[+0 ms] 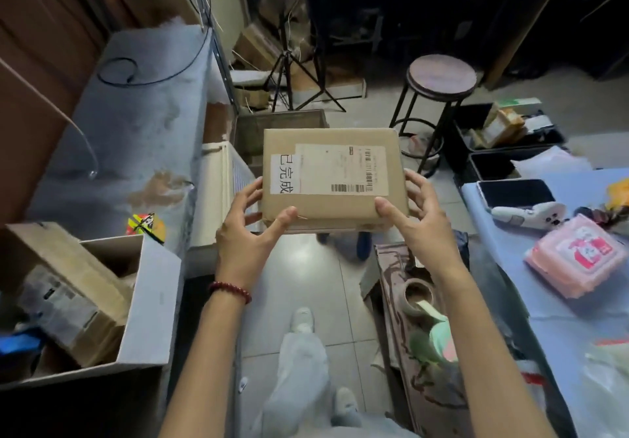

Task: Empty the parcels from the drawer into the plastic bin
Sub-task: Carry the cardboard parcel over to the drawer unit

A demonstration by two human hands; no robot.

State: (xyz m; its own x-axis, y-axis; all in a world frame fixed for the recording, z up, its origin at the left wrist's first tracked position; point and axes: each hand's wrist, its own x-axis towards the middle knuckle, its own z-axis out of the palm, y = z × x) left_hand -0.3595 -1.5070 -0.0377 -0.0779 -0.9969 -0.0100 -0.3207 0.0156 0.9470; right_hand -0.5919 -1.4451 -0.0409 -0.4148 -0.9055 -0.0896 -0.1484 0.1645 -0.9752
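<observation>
Both hands grasp a parcel (332, 179) above tiled floor (306, 284): left hand (252, 230), right hand (415, 219). Stool (441, 76) at 1 o'clock; blue tabletop (544, 328) at 4 o'clock.

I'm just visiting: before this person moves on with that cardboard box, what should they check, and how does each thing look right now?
1. Grip on the parcel: ok. The left hand and right hand hold its near corners, thumbs on top.
2. Parcel level and closed: ok. It sits flat, label up, flaps shut.
3. Plastic bin ahead free to receive: cannot tell. The parcel hides most of it.
4. Path forward: ok. The stool stands off to the right and the tripod stands farther back.
5. Footing: ok. Bare floor tiles around the shoes.
</observation>
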